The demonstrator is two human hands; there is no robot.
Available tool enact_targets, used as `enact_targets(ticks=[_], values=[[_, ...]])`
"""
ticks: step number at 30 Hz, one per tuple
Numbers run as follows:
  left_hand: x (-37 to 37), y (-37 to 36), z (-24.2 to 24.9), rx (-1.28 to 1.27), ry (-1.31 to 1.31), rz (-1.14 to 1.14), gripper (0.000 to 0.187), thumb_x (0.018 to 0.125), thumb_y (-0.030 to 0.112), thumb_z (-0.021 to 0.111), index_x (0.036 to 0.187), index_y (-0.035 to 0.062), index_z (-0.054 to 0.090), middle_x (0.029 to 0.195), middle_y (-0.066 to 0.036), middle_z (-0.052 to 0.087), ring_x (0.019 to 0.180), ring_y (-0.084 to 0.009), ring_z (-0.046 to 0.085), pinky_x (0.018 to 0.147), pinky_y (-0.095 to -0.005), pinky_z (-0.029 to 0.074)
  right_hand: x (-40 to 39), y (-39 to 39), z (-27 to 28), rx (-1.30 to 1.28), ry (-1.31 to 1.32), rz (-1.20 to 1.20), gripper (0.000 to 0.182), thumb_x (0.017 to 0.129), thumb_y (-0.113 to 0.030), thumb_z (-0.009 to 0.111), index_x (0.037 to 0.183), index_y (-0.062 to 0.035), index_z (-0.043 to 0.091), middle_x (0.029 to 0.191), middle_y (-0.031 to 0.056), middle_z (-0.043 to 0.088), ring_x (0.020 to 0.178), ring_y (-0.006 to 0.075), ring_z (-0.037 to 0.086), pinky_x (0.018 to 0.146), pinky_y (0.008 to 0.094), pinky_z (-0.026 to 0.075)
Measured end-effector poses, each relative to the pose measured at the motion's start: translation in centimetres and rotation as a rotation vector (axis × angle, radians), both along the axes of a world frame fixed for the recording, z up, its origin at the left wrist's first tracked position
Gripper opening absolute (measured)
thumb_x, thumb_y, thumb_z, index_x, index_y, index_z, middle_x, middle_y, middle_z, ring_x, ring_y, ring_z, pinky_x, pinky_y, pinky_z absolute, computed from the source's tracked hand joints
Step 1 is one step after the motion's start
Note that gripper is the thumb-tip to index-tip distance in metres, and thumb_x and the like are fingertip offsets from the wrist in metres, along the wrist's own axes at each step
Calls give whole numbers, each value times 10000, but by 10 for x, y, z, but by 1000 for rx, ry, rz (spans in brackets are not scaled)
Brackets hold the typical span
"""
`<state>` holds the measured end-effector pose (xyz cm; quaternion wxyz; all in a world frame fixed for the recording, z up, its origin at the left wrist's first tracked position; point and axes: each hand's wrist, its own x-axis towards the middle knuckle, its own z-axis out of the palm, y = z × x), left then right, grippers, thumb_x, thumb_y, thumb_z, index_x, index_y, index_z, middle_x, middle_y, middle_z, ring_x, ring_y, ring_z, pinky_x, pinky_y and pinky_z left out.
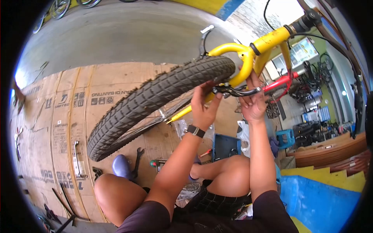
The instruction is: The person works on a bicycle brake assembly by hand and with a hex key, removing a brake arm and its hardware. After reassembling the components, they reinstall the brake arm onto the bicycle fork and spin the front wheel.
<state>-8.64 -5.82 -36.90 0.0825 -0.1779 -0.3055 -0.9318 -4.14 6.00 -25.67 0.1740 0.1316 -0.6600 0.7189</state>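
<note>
Both hands grasp the black metal brake arm (233,91) beside the knobby rubber tyre (155,101): left hand (204,106) below it, right hand (252,103) against the glossy yellow tubular fork (243,58). Flat cardboard (70,116) lies beyond the tyre.

Grey concrete floor (128,35) far; flattened brown printed cardboard sheets (58,116) cover it left. Near right, bright blue painted ledge (322,198), yellow steps (330,174). Far right, green wall (330,73), daylight.
</note>
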Motion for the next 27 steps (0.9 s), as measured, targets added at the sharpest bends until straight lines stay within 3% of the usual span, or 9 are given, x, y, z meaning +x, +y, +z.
enact_targets(ticks=[3, 6, 7, 11, 15, 18, 23, 27], values=[[0, -3, 8, 69, 22, -69, 409, 932, 18, 645, 1321, -19, 523, 1305, -126, 595, 1227, -223, 570, 1064, -360, 431, -3, -1, 0, -69, -59, -32, 866, 920, -532, 672, 1501, 24, 353, 1353, 100, 566, 496, -15, 287, 425, 146, 261], [2, -6, 14, 75, -50, -102, 365, 957, 72, 623, 1301, -19, 544, 1260, -116, 632, 1173, -201, 592, 1014, -334, 452, -7, -6, 6, -37, -134, -100, 734, 952, -543, 625, 1392, 27, 482, 987, -2, 615, 494, -10, 288, 420, 151, 242], [5, -6, 18, 71, -92, -79, 347, 971, 112, 603, 1287, -24, 559, 1226, -112, 655, 1123, -179, 603, 977, -311, 460, -9, -16, 10, -25, -144, -196, 604, 968, -543, 604, 1212, 10, 598, 762, -61, 509, 482, -7, 283, 408, 159, 219], [8, -3, 21, 112, -134, -57, 333, 966, 112, 597, 1266, -31, 579, 1221, -115, 659, 1121, -175, 603, 996, -311, 449, -18, -29, 21, 45, -232, -380, 549, 931, -587, 638, 991, -42, 640, 703, -70, 494, 437, -8, 274, 384, 177, 187], [15, -5, 32, 145, -201, -42, 285, 966, 68, 616, 1225, -48, 588, 1165, -106, 681, 1069, -155, 617, 931, -280, 470, -22, -32, 24, 53, -279, -449, 539, 887, -597, 693, 950, -68, 614, 696, -72, 489, 436, -10, 310, 379, 180, 195], [18, -6, 35, 131, -221, -47, 294, 983, 80, 598, 1247, -49, 594, 1169, -96, 677, 1070, -149, 610, 935, -276, 466, -21, -30, 23, 58, -291, -474, 595, 917, -601, 645, 990, -11, 662, 790, -3, 580, 457, 2, 312, 379, 164, 217], [17, -5, 33, 130, -215, -44, 290, 1001, 86, 580, 1257, -45, 610, 1165, -81, 669, 1063, -131, 592, 941, -268, 458, -22, -31, 22, 67, -283, -474, 614, 897, -637, 646, 1018, -35, 641, 811, -11, 586, 454, -2, 307, 369, 165, 220], [12, -6, 28, 128, -204, -72, 285, 991, 90, 608, 1243, -42, 621, 1150, -68, 670, 1046, -117, 588, 933, -268, 465, -21, -29, 22, 56, -266, -427, 578, 899, -622, 657, 938, -46, 636, 740, -42, 533, 446, -3, 311, 377, 182, 188]])
